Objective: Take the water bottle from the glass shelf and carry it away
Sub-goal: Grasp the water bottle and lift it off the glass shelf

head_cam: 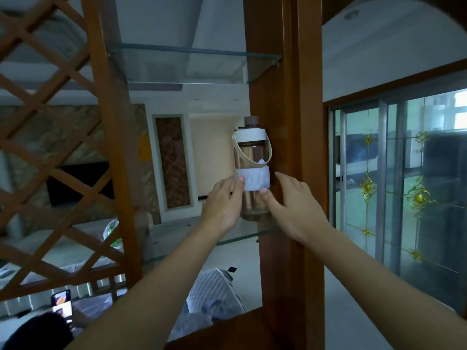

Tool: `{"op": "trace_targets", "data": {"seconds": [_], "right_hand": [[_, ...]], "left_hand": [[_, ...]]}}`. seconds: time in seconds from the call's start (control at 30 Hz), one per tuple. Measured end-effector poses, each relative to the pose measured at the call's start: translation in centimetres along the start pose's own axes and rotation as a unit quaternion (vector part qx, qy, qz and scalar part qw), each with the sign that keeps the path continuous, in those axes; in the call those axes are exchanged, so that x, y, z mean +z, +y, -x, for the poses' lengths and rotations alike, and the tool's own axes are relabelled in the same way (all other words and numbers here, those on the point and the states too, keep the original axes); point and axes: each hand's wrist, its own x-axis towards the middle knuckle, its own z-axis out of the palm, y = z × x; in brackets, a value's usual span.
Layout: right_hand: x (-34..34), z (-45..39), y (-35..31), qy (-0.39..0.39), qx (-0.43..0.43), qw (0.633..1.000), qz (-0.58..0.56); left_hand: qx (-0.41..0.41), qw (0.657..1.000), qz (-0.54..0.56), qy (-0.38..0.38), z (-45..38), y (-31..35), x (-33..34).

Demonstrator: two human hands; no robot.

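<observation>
Head view: your two hands close in on the water bottle (253, 170) standing on the glass shelf (242, 237).

Head camera shows the bottle upright at the shelf's right end, tight against the wooden post (283, 152); it is clear and brownish, with a white lid, a brown cap, a cream carry strap and a white band around its middle. Your left hand (222, 203) is spread beside the bottle's left side, thumb tip resting on the white band. Your right hand (290, 205) is spread at the right side, thumb against the bottle just under the band, fingers reaching past it along the post. Neither hand has wrapped around it; the bottle's base sits on the glass. A second glass shelf (192, 64) hangs above, and wooden lattice (45, 147) fills the left.
</observation>
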Motion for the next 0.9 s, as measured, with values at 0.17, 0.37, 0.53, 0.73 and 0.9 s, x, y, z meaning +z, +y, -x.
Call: {"op": "trace_targets", "data": {"seconds": [0.17, 0.37, 0.53, 0.73, 0.9], "right_hand": [[0.4, -0.8, 0.4, 0.034, 0.003, 0.996, -0.078], [1.2, -2.1, 0.6, 0.018, 0.022, 0.986, -0.165], [2.5, -3.2, 0.8, 0.006, 0.01, 0.981, -0.194], [3.8, -4.1, 1.5, 0.023, -0.016, 0.981, -0.194], [4.5, -4.2, 1.9, 0.036, -0.024, 0.981, -0.192]], "left_hand": [[-0.071, 0.989, 0.133, -0.005, -0.5, 1.0, 1.0], [-0.112, 0.971, 0.209, 0.009, -2.5, 1.1, 1.7], [-0.166, 0.945, 0.282, 0.002, -4.8, 0.5, 1.9], [-0.207, 0.906, 0.368, -0.037, -6.3, -0.2, 3.6], [-0.209, 0.878, 0.428, -0.051, -7.1, -1.3, 5.4]]}}
